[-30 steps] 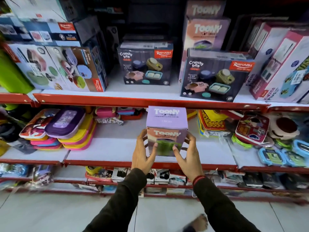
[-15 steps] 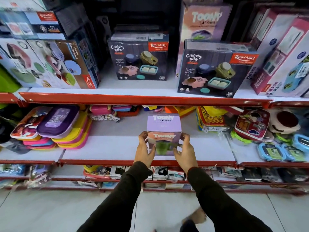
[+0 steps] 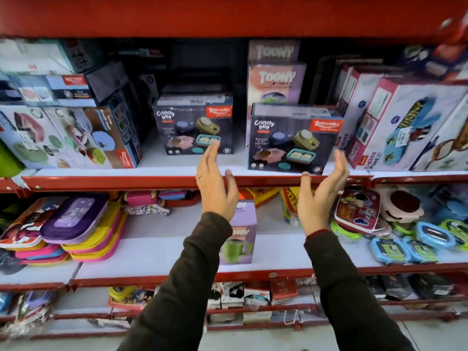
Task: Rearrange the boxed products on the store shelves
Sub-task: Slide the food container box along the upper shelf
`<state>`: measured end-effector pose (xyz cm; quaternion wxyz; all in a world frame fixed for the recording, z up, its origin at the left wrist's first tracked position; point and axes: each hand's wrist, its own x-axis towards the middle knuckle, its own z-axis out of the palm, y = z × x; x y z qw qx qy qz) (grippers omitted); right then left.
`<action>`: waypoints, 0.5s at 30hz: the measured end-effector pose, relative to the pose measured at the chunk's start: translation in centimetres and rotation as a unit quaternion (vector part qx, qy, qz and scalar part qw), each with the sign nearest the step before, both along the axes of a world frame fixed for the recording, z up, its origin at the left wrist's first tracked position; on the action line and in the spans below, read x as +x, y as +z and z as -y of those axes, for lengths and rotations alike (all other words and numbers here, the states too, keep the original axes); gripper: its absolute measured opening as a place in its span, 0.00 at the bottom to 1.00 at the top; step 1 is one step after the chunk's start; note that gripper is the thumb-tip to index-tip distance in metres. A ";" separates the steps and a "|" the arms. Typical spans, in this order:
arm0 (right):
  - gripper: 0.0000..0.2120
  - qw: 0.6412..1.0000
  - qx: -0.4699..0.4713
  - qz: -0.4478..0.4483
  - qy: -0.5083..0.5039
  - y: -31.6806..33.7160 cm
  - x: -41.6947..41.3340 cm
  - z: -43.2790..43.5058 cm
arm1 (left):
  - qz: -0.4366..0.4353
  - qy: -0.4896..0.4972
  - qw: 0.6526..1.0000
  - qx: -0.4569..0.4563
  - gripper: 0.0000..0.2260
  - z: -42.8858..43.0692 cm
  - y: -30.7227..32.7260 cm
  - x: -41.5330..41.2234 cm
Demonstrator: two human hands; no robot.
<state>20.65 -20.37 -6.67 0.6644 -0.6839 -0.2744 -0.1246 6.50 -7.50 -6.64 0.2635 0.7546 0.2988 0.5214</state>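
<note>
My left hand (image 3: 215, 191) and right hand (image 3: 323, 196) are open, empty, flanking the near-right Crunchy Bite box (image 3: 295, 139) on the upper shelf (image 3: 114, 181). I should grip both sides squarely before lifting.

My left hand (image 3: 215, 184) and right hand (image 3: 323, 196) are spread with nothing in them, raised in front of the red shelf edge (image 3: 152, 182). Between them sits the nearer Crunchy Bite box (image 3: 293, 139), right at the shelf lip, so there's no room in front of it. To its left a bare white strip (image 3: 239, 158) runs back beside the second Crunchy Bite box (image 3: 193, 125). On its right the tilted Kidzee box (image 3: 364, 127) seems to press close (that edge is blurred). Behind it stacked Toony boxes (image 3: 276, 82) block the back. Below, the lilac Toony box (image 3: 240, 234) stands with open white shelf (image 3: 157, 239) to its left.
</note>
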 end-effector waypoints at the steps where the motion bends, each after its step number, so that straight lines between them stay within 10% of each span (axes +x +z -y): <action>1: 0.34 1.000 -0.006 -0.026 0.011 0.8 0.8 -0.1 | -0.015 -0.015 1.000 -0.009 0.28 -0.4 1.1 1.1; 8: 0.28 0.984 -0.106 -0.113 0.091 3.0 5.2 -0.5 | -0.126 -0.068 0.985 -0.095 0.22 -1.5 4.2 6.3; 15: 0.22 0.995 -0.057 -0.056 0.058 4.7 4.1 0.5 | 0.007 -0.063 0.989 -0.135 0.21 0.2 5.2 5.0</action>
